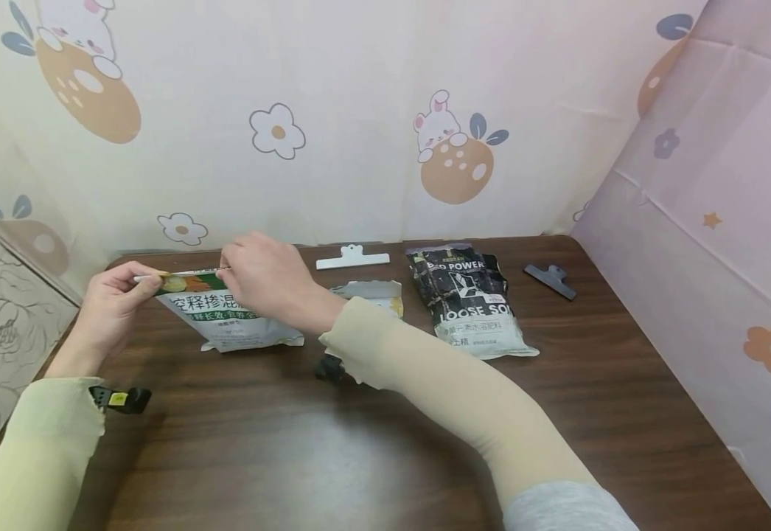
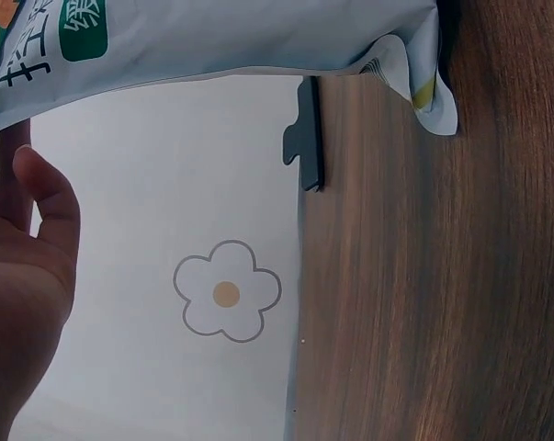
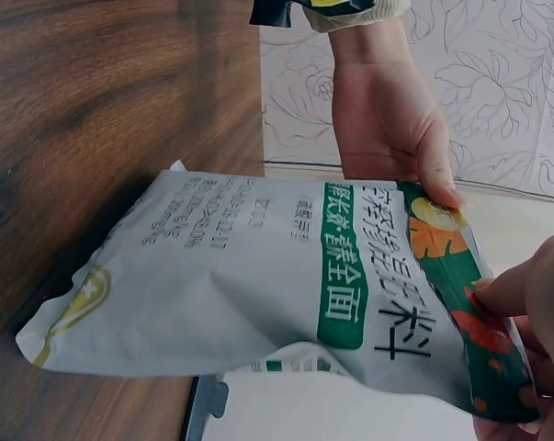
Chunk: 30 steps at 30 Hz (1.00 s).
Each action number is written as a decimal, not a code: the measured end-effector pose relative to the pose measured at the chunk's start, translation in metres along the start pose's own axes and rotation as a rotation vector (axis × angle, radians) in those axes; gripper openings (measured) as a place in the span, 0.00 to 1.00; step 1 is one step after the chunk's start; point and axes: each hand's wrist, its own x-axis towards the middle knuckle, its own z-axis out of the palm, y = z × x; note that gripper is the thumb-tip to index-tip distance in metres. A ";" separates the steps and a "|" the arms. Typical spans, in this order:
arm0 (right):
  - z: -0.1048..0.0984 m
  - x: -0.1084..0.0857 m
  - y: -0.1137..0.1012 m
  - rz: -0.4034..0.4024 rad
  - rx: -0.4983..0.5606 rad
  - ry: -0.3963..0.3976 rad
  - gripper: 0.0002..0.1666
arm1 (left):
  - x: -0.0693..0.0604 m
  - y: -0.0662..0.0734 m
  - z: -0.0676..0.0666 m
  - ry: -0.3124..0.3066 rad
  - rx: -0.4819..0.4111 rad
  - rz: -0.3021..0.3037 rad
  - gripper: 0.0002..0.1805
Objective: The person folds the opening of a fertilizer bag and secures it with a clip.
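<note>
A white and green fertilizer bag [image 1: 233,332] stands on the table with its top edge raised. My left hand [image 1: 110,306] pinches the top left corner between thumb and fingers. Farther along the same edge, my right hand [image 1: 269,276] grips the top. In the right wrist view the bag [image 3: 249,276] shows its printed front, with the left hand [image 3: 387,119] at one end of the top and the right hand [image 3: 543,303] at the other. A dark clip [image 2: 310,138] lies behind the bag, hidden in the head view.
A white clip [image 1: 352,257] lies at the table's back edge. Partly behind my right forearm is another pale bag [image 1: 379,291]. A black soil bag [image 1: 455,291] lies right of it, then a grey clip [image 1: 550,281]. Patterned cloth walls [image 1: 359,184] border the table [image 1: 279,442].
</note>
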 end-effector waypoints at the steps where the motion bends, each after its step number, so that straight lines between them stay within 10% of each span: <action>1: 0.000 -0.001 0.001 -0.004 0.009 0.012 0.11 | 0.000 0.000 0.000 0.004 0.001 0.003 0.08; 30: 0.004 -0.018 0.021 0.012 0.279 0.143 0.08 | -0.003 -0.003 0.001 0.043 -0.002 0.048 0.09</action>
